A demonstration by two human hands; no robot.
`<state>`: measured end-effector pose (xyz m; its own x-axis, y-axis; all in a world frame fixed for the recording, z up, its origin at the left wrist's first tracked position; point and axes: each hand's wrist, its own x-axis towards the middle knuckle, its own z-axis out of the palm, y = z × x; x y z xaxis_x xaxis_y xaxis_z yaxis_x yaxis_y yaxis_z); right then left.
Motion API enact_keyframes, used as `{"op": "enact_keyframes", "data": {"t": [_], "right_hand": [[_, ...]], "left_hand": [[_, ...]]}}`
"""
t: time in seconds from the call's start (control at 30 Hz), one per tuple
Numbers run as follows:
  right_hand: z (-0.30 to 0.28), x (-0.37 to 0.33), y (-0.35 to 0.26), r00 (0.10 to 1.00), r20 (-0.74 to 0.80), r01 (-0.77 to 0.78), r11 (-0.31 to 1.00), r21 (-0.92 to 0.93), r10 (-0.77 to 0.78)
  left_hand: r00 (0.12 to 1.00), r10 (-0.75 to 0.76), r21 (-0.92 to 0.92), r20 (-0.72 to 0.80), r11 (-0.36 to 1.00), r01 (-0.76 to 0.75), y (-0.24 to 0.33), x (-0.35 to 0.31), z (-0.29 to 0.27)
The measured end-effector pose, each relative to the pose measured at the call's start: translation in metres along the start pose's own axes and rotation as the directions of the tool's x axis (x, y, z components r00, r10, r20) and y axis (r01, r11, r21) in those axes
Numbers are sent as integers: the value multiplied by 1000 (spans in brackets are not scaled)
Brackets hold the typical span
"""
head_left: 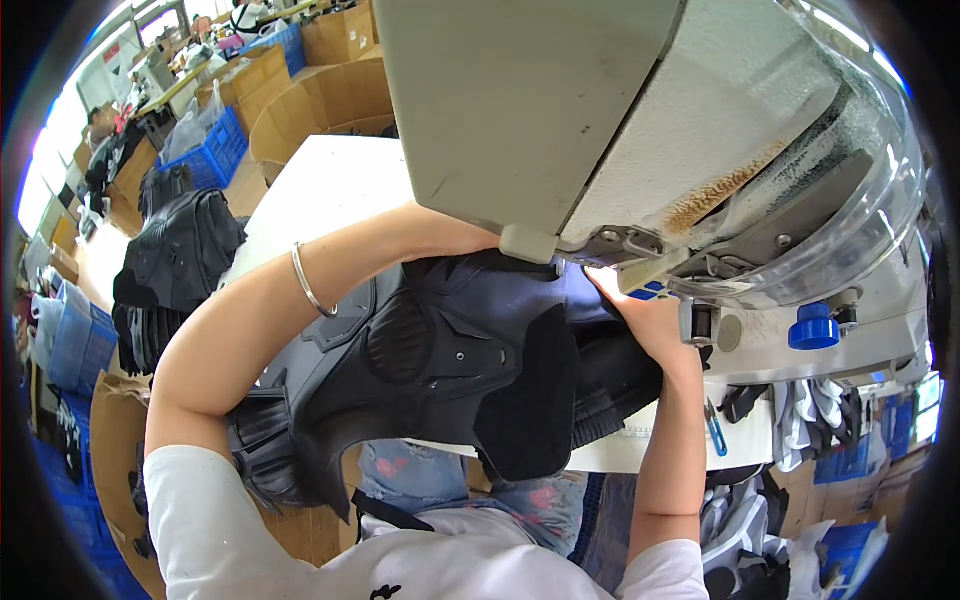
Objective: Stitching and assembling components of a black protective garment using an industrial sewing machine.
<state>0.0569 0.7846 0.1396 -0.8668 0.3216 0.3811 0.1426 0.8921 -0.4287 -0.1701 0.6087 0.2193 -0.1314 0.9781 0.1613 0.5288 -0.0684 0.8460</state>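
Observation:
A large black padded piece (430,365) with moulded, ribbed panels and soft fabric patches lies under the sewing machine head (520,110), draped over the table edge toward my lap. My left arm (240,310), with a silver bangle, curves over the piece's far side. The machine head hides my left hand, so its fingers do not show. At the piece's right edge, near the needle area, my right hand (650,325) rests with its thumb stretched out. Machine parts cover its other fingers. A gathered black strip (610,400) hangs from the piece beside my right wrist.
Blue-handled thread snips (715,432) lie on the white table (325,185), right of my forearm. Similar black pieces (185,245) are stacked at the left. Cardboard boxes (310,110) and blue crates (215,150) stand beyond. Grey and black pieces (745,530) lie at the lower right.

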Motion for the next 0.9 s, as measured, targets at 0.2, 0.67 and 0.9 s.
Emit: {"op": "enact_keyframes", "data": {"t": [0.2,0.67,0.9], "right_hand": [[2,-10,-2,996,3,-86,929,-360,94],[59,-119,-118,834,250,-35,-405,914,492],[75,-110,-138,697,243,-26,-314,949,674]], "left_hand": [[997,77,105,-13,992,-76,5,-6,-5],[745,-218,98,-630,930,354,-27,-122,-4],[834,42,443,-550,861,249,16,-77,-54]]}}
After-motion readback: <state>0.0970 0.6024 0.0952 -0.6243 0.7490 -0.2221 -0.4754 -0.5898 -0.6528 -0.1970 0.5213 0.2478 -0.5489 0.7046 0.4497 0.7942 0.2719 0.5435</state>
